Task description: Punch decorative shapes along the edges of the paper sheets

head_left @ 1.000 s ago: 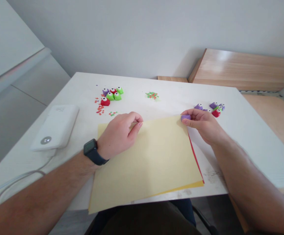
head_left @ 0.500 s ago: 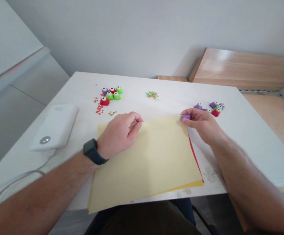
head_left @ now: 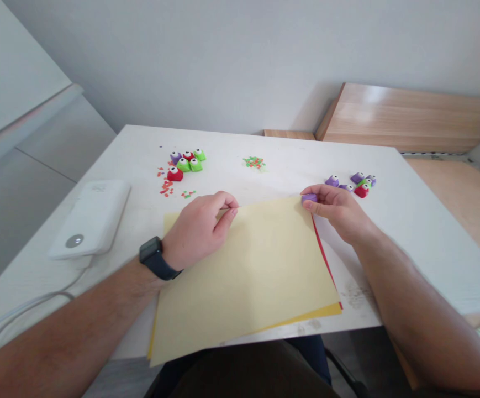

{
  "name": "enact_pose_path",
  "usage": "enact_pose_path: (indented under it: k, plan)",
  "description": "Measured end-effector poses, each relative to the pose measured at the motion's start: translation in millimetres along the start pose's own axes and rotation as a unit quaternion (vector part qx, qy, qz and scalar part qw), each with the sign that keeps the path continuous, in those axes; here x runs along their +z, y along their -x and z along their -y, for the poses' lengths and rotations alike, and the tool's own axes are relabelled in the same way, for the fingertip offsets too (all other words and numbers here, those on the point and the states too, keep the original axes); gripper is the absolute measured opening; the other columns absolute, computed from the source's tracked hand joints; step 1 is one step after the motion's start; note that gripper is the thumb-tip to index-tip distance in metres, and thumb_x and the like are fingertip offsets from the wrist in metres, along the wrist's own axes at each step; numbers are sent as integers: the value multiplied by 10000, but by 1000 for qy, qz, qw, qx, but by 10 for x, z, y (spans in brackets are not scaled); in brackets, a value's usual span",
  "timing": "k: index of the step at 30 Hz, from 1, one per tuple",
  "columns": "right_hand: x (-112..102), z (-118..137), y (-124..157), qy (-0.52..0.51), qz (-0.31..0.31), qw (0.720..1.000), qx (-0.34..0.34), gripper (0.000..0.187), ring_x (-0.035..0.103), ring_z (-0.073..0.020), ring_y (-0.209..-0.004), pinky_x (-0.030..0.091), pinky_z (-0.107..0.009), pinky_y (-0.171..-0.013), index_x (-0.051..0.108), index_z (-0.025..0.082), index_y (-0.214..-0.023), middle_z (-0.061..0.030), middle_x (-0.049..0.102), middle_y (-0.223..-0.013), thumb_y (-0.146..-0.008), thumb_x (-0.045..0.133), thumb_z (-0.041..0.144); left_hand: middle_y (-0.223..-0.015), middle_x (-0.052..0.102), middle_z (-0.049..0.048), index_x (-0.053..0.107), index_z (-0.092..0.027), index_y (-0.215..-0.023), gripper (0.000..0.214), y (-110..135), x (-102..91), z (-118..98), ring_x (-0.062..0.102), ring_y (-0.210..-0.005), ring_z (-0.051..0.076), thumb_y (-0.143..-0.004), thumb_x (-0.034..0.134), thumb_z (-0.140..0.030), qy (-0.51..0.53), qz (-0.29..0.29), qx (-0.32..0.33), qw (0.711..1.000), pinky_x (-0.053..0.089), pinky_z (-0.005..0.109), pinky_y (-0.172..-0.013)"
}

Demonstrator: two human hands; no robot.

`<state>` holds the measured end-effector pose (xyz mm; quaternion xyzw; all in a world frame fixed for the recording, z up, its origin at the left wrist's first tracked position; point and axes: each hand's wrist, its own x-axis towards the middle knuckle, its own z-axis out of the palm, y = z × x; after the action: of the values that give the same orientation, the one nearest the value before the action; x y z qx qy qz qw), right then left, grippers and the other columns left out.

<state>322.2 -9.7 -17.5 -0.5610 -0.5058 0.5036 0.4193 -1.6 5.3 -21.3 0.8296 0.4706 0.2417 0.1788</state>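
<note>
A pale yellow sheet [head_left: 248, 276] lies on top of a stack of coloured paper on the white table [head_left: 422, 232]; a red sheet [head_left: 323, 258] and a darker yellow one show at its right and lower edges. My left hand [head_left: 198, 229], with a dark watch on the wrist, pinches the sheet's far edge near the middle. My right hand [head_left: 339, 213] is closed on a small purple paper punch [head_left: 309, 198] at the sheet's far right corner.
Green, red and purple punches [head_left: 185, 160] cluster at the far left, with paper bits [head_left: 167, 185] beside them. More bits [head_left: 254, 162] lie at the far centre. Other punches [head_left: 355, 183] sit beyond my right hand. A white device [head_left: 93, 216] with a cable lies on the left.
Both hands stay on the sheet's far edge with the same grips. The view has shifted slightly; the right hand and punch have edged a little left along the corner.
</note>
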Motion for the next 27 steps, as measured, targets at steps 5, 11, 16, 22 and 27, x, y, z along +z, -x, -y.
enact_pose_path:
  k: [5, 11, 16, 22, 27]
  plan:
    - [0, -11, 9, -21, 11, 1000, 3, 340, 645, -181, -861, 481, -347, -842, 750, 208, -1053, -25, 722, -948, -795, 880, 386, -980, 762, 24, 630, -235, -1026, 117, -11, 3, 12, 713, -911, 220, -1009, 548, -316, 5, -6, -5, 1000, 504, 349, -834]
    - [6, -5, 13, -24, 14, 1000, 6, 376, 646, -180, -853, 488, -344, -830, 746, 205, -1057, -23, 720, -932, -770, 898, 393, -955, 750, 12, 634, -221, -1025, 112, -11, 7, 15, 705, -893, 208, -1006, 553, -297, 3, -4, -3, 1000, 484, 336, -820]
    - [-5, -9, 19, -22, 26, 999, 5, 375, 647, -180, -859, 489, -343, -834, 741, 208, -1077, -22, 718, -943, -781, 893, 381, -952, 751, 14, 636, -219, -1020, 111, -8, 0, 8, 697, -877, 210, -1005, 552, -291, 0, 0, -5, 1000, 476, 338, -809]
    - [-9, -8, 17, -7, 26, 1000, 8, 410, 657, -200, -878, 503, -356, -842, 731, 207, -1106, -34, 721, -967, -778, 891, 394, -949, 745, 16, 637, -218, -1024, 113, 3, -8, -4, 691, -875, 213, -1006, 552, -290, -4, 2, -1, 1000, 468, 338, -798]
    - [-3, 0, 20, -2, 27, 999, 19, 428, 674, -209, -885, 518, -369, -854, 721, 211, -1114, -43, 735, -996, -773, 895, 403, -952, 746, 14, 639, -217, -1028, 116, 4, -14, -6, 689, -874, 211, -1010, 552, -293, -4, 5, -1, 1000, 464, 336, -791]
